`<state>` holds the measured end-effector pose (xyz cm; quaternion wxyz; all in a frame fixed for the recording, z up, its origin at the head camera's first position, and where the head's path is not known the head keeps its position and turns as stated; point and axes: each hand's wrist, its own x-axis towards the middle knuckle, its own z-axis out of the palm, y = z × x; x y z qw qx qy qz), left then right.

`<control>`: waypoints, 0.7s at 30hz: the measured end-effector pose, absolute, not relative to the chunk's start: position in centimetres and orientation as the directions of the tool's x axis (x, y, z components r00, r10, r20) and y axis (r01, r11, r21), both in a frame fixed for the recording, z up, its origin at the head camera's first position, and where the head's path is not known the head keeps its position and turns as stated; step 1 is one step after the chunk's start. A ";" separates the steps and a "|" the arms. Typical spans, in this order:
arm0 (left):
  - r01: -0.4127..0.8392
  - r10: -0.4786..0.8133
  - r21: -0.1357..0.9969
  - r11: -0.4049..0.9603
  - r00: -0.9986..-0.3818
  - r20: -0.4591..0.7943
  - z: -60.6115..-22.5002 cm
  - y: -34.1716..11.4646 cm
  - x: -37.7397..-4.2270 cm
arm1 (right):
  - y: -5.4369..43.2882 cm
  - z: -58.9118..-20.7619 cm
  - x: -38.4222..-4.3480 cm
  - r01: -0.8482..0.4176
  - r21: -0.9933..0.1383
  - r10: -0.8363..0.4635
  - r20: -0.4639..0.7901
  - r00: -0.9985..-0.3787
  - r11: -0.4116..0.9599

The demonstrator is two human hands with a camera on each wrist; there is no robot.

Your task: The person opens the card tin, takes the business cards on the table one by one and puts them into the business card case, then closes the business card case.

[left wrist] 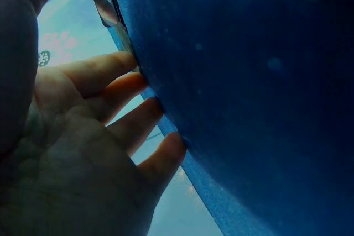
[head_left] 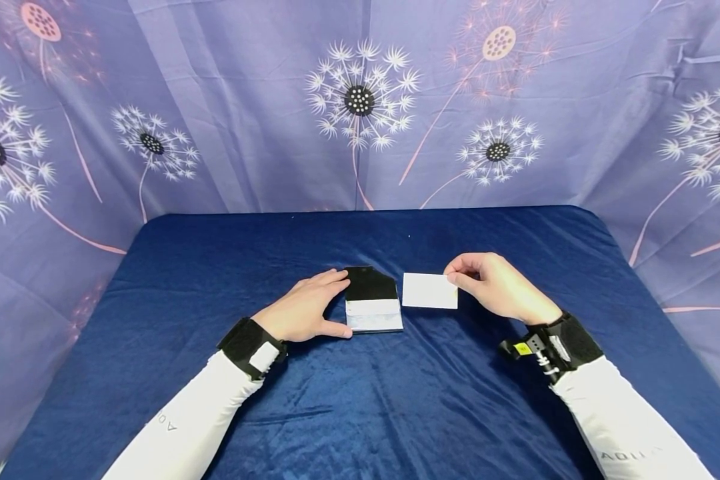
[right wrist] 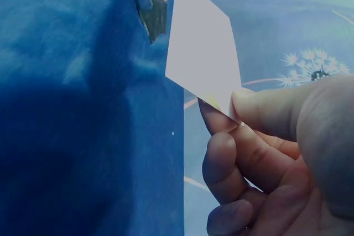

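A small card case (head_left: 372,317) lies unfolded on the blue cloth, its black flap spread toward the back and a white and silvery part at the front. My left hand (head_left: 309,307) rests at the case's left side, fingers extended, fingertips at the far left corner and thumb at the near left corner. To the right of the case, my right hand (head_left: 498,287) pinches a blank white card (head_left: 429,291) by its far right corner. In the right wrist view the card (right wrist: 202,48) is held between thumb and index finger, the other fingers curled below.
Dark blue velvety cloth (head_left: 312,427) covers the table. Behind it and at both sides hangs a purple curtain (head_left: 246,100) printed with dandelions. Each wrist wears a black strap (head_left: 246,347) over a white sleeve.
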<state>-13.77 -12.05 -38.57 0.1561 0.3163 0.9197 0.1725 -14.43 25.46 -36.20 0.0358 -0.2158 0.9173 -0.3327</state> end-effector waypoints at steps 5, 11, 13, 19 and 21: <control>0.526 0.634 0.418 0.741 -0.753 -0.177 -38.6 -12.1 -13.7 | 24.3 -36.1 -15.0 -0.383 -0.642 -0.429 0.093 -0.899 0.664; 0.527 0.633 0.412 0.744 -0.754 -0.178 -38.7 -12.0 -13.8 | 23.0 -35.8 -15.6 -0.383 -0.651 -0.434 0.091 -0.896 0.655; 0.525 0.632 0.412 0.744 -0.754 -0.181 -38.7 -12.0 -13.8 | 22.6 -35.7 -15.8 -0.384 -0.649 -0.436 0.089 -0.895 0.657; 0.522 0.631 0.416 0.745 -0.755 -0.182 -38.7 -12.0 -13.8 | 21.4 -35.8 -16.4 -0.389 -0.656 -0.450 0.083 -0.889 0.647; 0.524 0.632 0.418 0.742 -0.754 -0.178 -38.6 -11.9 -13.8 | 20.9 -35.8 -16.5 -0.394 -0.656 -0.456 0.085 -0.886 0.644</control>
